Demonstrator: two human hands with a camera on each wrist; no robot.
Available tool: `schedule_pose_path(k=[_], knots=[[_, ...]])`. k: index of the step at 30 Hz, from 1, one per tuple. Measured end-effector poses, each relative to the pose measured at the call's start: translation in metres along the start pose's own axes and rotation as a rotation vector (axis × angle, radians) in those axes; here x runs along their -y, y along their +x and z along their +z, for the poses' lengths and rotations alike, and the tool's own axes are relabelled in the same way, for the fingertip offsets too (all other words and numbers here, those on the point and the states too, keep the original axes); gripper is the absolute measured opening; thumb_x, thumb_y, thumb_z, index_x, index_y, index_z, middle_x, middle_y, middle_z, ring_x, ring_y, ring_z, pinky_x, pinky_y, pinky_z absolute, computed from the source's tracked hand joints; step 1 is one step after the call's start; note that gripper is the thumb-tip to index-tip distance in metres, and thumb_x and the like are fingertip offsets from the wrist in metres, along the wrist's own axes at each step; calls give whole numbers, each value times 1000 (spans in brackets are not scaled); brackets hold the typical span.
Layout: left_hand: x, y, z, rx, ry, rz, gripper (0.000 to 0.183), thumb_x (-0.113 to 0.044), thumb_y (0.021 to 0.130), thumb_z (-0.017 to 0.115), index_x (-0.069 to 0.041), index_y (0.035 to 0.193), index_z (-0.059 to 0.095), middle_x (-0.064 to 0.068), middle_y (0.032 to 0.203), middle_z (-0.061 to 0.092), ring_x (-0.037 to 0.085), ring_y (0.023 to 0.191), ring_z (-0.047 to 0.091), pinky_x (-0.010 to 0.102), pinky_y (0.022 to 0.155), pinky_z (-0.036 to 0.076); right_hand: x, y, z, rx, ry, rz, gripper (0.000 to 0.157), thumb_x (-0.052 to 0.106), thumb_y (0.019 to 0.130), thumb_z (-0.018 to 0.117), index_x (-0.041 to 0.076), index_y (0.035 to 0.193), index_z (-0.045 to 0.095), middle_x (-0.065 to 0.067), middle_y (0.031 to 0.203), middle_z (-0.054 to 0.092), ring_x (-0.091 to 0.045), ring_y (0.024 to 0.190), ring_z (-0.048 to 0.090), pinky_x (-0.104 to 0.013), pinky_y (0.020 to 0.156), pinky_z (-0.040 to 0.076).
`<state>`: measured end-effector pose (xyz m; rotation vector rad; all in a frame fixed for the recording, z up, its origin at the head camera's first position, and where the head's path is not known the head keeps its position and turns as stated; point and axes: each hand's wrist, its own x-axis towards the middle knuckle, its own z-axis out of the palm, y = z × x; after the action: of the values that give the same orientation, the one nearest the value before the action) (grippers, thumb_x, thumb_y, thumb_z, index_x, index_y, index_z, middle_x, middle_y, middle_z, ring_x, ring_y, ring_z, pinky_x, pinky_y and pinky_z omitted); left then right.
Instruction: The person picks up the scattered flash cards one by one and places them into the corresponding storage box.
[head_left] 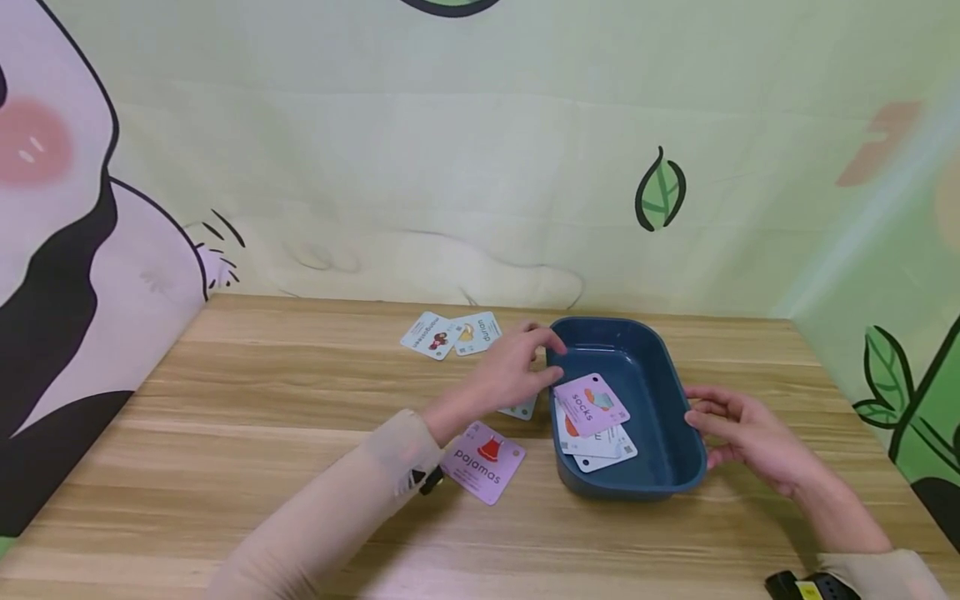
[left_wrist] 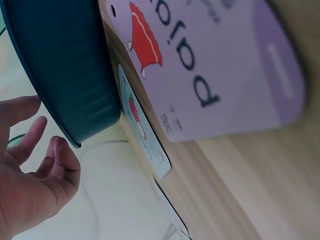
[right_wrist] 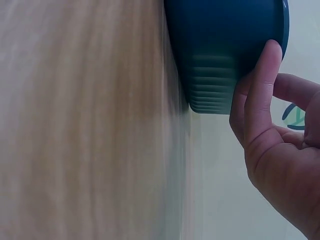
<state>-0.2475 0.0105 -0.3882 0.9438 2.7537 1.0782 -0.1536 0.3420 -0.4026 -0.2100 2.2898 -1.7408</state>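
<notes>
A dark blue plastic bin (head_left: 645, 358) stands on the wooden table. Inside it a purple "socks" card (head_left: 594, 405) lies over white cards (head_left: 606, 454). My left hand (head_left: 516, 367) is at the bin's left rim, thumb and fingers loosely bent and holding no card. On the far side, my right hand (head_left: 742, 429) has its fingertips against the bin's outer right wall; the right wrist view shows a finger (right_wrist: 267, 75) laid along that wall. Below the left hand lies a purple "pajamas" card (head_left: 486, 462). A pale card (head_left: 523, 408) is partly hidden by the left hand.
At the table's back edge a "mangosteen" card (head_left: 431, 335) and a "durian" card (head_left: 477, 332) overlap slightly. A printed cloth wall (head_left: 480, 167) rises right behind the table (head_left: 300, 400), with another printed panel (head_left: 900, 275) along the right.
</notes>
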Motion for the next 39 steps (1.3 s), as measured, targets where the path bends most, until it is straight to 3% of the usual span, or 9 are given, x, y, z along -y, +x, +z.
schedule_pose_path(k=[5, 13, 23, 31, 39], knots=[[6, -3, -5, -15, -34, -31, 26, -20, 97, 73, -11, 121, 68, 6, 127, 58, 22, 106, 56, 32, 88, 51, 0, 0, 0, -4, 3, 5, 55, 10, 107, 55, -18, 147, 31, -13, 110, 60, -20, 85, 65, -38, 60, 59], [21, -8, -12, -24, 4, -6, 25, -19, 97, 73, -10, 119, 68, 7, 116, 62, 22, 102, 58, 33, 86, 50, 0, 0, 0, -3, 2, 3, 54, 9, 107, 55, -18, 147, 31, -13, 110, 61, -19, 85, 65, -37, 60, 59], [46, -17, -32, -21, 79, -136, 28, -21, 96, 72, -6, 120, 68, 16, 119, 63, 31, 109, 60, 44, 92, 49, 0, 1, 0, -1, 2, -2, 54, 10, 107, 55, -17, 148, 31, -13, 111, 61, -20, 85, 66, -37, 60, 59], [72, -27, -55, 30, 122, -251, 36, -24, 96, 69, 0, 122, 68, 22, 125, 64, 36, 117, 58, 49, 99, 47, 0, 1, 0, 2, 2, -2, 55, 9, 107, 54, -18, 148, 31, -13, 111, 61, -20, 86, 66, -37, 60, 59], [83, -34, -64, 87, 259, -304, 48, -30, 98, 68, 4, 130, 64, 22, 129, 63, 40, 123, 54, 50, 106, 42, 0, 0, 0, 0, 12, 2, 55, 9, 107, 54, -19, 147, 30, -12, 110, 61, -19, 85, 66, -37, 60, 59]])
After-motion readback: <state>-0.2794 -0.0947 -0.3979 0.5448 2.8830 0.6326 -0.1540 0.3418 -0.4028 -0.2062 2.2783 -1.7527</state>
